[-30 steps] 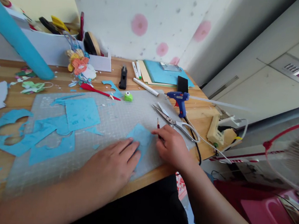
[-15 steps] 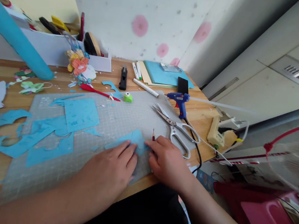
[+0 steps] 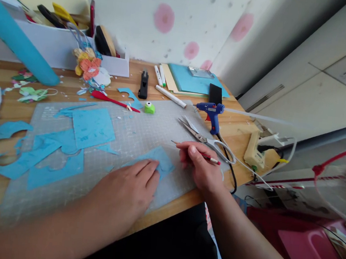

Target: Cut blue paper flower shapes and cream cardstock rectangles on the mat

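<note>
My left hand (image 3: 132,183) lies palm down on a small piece of blue paper (image 3: 165,159), its fingers flat over the near part of the sheet. Beneath them both is the grey cutting mat (image 3: 157,130). Just right of the paper, my right hand (image 3: 202,169) is closed around a thin pencil (image 3: 214,160). The pencil's dark tip points left, above the mat and off the paper. Behind that hand lie partly opened scissors (image 3: 201,138) with pale handles. What is under my left palm is hidden.
Cut blue paper scraps (image 3: 53,170) and a blue square (image 3: 94,128) cover the mat's left side. Farther back are a red-handled tool (image 3: 108,99), a green punch (image 3: 149,108), a black tape dispenser (image 3: 143,85) and a white marker (image 3: 170,96). A blue glue gun (image 3: 213,114) trails a cord rightward.
My right hand has lifted away from the paper and turned, so the pencil now tilts left across the fingers. The left hand stays on the paper. The view has shifted slightly.
</note>
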`<state>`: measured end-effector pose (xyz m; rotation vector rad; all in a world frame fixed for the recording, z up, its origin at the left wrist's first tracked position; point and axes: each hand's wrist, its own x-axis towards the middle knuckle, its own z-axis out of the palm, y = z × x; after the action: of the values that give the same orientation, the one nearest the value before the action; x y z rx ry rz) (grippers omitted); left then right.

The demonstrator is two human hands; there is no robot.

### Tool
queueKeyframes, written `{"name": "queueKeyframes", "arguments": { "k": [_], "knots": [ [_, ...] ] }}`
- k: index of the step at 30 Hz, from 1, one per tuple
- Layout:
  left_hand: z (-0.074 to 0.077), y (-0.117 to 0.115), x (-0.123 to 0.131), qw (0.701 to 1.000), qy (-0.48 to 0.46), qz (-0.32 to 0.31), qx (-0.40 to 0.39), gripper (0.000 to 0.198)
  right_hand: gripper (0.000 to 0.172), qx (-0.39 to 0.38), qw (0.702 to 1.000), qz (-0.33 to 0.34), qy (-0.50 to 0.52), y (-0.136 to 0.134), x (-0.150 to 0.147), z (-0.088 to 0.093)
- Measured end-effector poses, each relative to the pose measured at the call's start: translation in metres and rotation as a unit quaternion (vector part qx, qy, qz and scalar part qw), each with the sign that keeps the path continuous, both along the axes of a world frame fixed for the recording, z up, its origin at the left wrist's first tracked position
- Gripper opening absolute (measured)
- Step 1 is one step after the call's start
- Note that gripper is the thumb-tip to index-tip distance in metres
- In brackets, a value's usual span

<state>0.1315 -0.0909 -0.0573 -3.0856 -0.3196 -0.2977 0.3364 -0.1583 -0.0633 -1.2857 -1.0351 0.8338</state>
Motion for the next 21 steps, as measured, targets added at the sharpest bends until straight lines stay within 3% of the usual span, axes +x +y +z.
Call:
{"name": "queueKeyframes", "arguments": {
  "k": [4,8,13,21],
  "knots": [
    [0.0015,0.0045,0.0013,1.000,-0.006,-0.029,-0.006,0.024,0.028,-0.053,0.996,-0.019,-0.072,0.0048,0.0004,-0.0015],
    [0.0008,0.0059,0.0012,0.999,-0.029,-0.019,0.007,0.024,0.007,-0.043,0.997,-0.059,-0.018,0.0094,0.0003,-0.0047],
    [0.0013,0.0043,0.0016,1.000,-0.014,-0.009,0.018,0.027,0.019,-0.063,0.992,-0.087,-0.071,0.0095,-0.0027,-0.0049],
    [0.0000,0.0030,0.0022,1.000,-0.005,0.005,-0.015,0.034,0.019,-0.078,0.987,-0.072,-0.120,0.0108,-0.0051,0.0000]
  ]
}}
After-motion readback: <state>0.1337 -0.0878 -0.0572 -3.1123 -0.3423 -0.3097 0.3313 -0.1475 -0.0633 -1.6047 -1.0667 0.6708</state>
